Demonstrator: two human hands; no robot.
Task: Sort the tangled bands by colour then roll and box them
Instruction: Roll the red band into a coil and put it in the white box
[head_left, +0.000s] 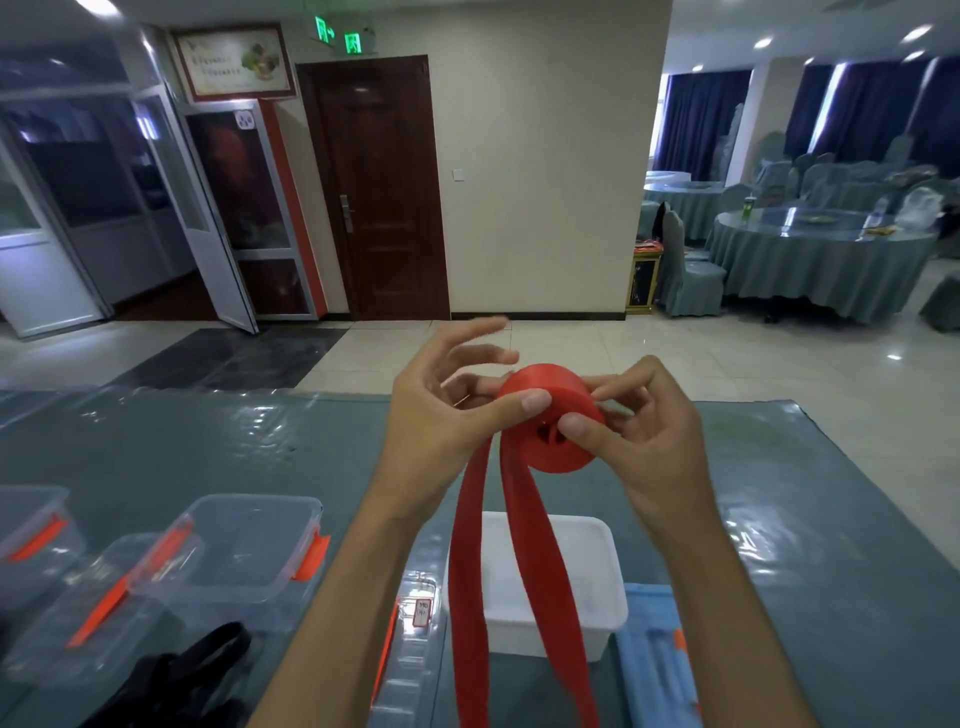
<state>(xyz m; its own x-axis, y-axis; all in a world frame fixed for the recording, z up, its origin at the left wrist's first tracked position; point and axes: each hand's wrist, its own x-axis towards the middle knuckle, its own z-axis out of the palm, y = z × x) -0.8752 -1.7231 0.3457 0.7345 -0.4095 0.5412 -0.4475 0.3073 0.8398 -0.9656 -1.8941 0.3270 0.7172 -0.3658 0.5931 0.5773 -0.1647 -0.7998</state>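
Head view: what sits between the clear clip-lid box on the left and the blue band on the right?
In the head view, between the clear box and blue band: the left forearm, the white tub, and the red band tails hanging in front of the tub.

A dark wooden door (382, 187) stands beyond; round draped tables (821, 260), perhaps glass-topped, fill the right.

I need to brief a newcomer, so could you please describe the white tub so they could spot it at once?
On the grey-blue table, look straight below the two hands rolling the red band. The white tub sits there, behind the band's hanging tails; unlike the clear orange-clipped boxes to its left, it is opaque white.
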